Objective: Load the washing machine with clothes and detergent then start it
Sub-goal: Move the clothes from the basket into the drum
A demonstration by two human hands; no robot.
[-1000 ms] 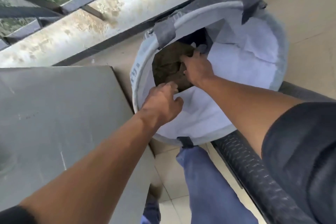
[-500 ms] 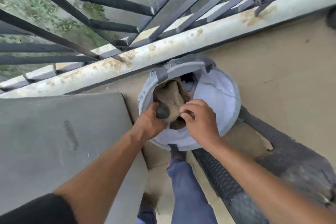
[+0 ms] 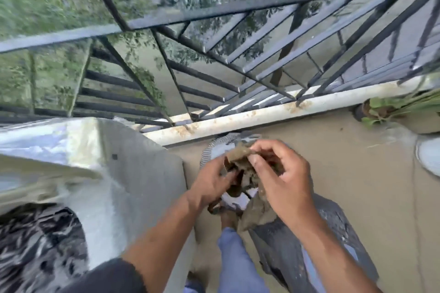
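Note:
Both hands hold a brown crumpled garment (image 3: pixel 256 211) lifted above the white laundry basket (image 3: pixel 209 150), which is mostly hidden behind them on the floor. My left hand (image 3: pixel 212 183) grips the garment's left side. My right hand (image 3: pixel 283 181) pinches its upper edge between thumb and fingers. The lower part of the cloth hangs down toward my leg. The grey top-loading washing machine (image 3: pixel 133 181) stands at the left, its open drum (image 3: pixel 40 250) showing dark clothes inside.
A black metal railing (image 3: pixel 214 59) and a stained white ledge (image 3: pixel 262 116) run behind the basket. A dark woven chair or mat (image 3: pixel 297 252) lies at the right of my blue-trousered leg (image 3: pixel 238 261). A potted plant (image 3: pixel 385 109) sits far right.
Both hands reached into the basket, took hold of the brown garment and lifted it out and up. The view rose, bringing the washer's open drum into sight.

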